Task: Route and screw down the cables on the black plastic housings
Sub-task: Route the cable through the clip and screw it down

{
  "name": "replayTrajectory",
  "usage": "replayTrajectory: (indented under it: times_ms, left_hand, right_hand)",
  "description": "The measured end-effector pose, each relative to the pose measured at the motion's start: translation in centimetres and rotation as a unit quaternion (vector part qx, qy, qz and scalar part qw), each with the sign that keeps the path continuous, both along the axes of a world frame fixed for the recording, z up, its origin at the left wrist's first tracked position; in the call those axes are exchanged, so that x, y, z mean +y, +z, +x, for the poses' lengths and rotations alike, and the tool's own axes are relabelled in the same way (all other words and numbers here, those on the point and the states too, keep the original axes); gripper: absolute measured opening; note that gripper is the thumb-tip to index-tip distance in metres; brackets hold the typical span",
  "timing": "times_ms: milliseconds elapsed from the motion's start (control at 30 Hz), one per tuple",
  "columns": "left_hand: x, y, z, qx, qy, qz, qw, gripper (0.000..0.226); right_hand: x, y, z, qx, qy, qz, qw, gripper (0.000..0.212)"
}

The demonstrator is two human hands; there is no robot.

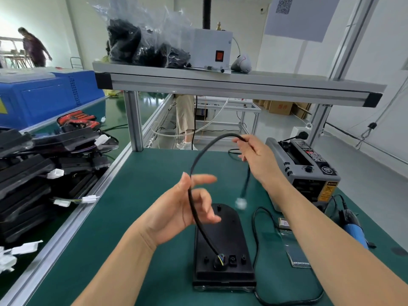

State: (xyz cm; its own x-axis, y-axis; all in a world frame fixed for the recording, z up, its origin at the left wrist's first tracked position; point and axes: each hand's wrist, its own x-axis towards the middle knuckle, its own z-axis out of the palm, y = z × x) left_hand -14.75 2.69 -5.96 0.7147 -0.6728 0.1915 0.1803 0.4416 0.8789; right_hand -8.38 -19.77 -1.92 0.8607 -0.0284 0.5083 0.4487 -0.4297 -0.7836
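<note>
A black plastic housing [223, 257] lies flat on the green mat in front of me. A black cable [195, 208] rises from a round port near the housing's front end, arcs upward and comes down to a blurred white connector [241, 203]. My left hand [183, 214] is above the housing, and the cable runs between its thumb and its loosely spread fingers. My right hand [256, 155] pinches the top of the cable arc, higher and to the right.
A grey tape dispenser [305, 171] stands at the right, with a blue electric screwdriver [353, 228] and its black cord [257, 228] beside the housing. Stacked black housings [44, 171] with white plugs fill the left bench. An aluminium shelf [220, 81] crosses overhead.
</note>
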Motion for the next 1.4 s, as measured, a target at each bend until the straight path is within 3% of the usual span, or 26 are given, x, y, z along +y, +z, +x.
replayTrajectory:
  times_ms: [100,200,267,400,467,533,633,767,867,933,1100,1233,1400]
  left_hand:
    - [-1.0,1.2,0.9,0.034,0.152,-0.051,0.987,0.051]
    - [-0.9,1.1,2.0,0.09,0.281,-0.105,0.95,0.024]
    - [-0.1,-0.1,2.3,0.133,0.321,-0.136,0.928,0.026]
    - [2.4,-3.1,2.5,0.227,0.366,-0.222,0.875,0.029]
    - [3.4,-4.3,2.5,0.26,0.387,-0.228,0.855,0.031]
    - [3.7,-5.1,2.4,0.286,0.395,-0.218,0.846,0.032]
    - [3.7,-5.3,2.2,0.307,0.4,-0.187,0.843,0.034]
    - [4.1,-5.0,1.9,0.313,0.407,-0.141,0.847,0.033]
    - [3.9,-5.0,1.3,0.297,0.37,-0.118,0.872,0.033]
    - [3.5,-4.8,0.9,0.272,0.336,-0.087,0.898,0.033]
    - [2.8,-4.3,0.4,0.214,0.257,-0.029,0.942,0.028]
    - [2.8,-4.2,0.0,0.186,0.223,0.009,0.957,0.029]
    - [2.9,-4.4,-0.4,0.193,0.167,-0.002,0.967,0.029]
  right_hand:
    - [0.7,0.9,-0.3,-0.011,0.031,-0.068,0.997,0.022]
    - [0.1,0.9,-0.1,0.048,0.021,-0.155,0.987,0.027]
    - [-0.6,0.4,-0.1,0.126,0.022,-0.24,0.962,0.03]
    - [-3.3,0.6,-0.5,0.207,-0.03,-0.396,0.894,0.004]
    - [-4.9,1.4,-0.7,0.24,-0.051,-0.468,0.849,0.017]
    - [-6.0,2.3,-1.0,0.258,-0.054,-0.486,0.833,0.025]
    - [-7.2,3.5,-1.6,0.275,-0.001,-0.352,0.895,0.026]
    - [-8.6,5.1,-1.7,0.255,0.007,-0.079,0.964,0.045]
    - [-9.5,6.2,-1.3,0.214,-0.013,0.109,0.971,0.031]
    - [-9.6,7.2,-1.1,0.174,-0.028,0.184,0.967,0.024]
    - [-9.5,10.8,-0.6,0.084,-0.078,0.235,0.965,0.024]
    - [-10.0,12.4,-0.2,0.057,-0.107,0.238,0.964,0.02]
    - [-10.5,12.0,-0.2,0.016,-0.136,0.324,0.936,0.022]
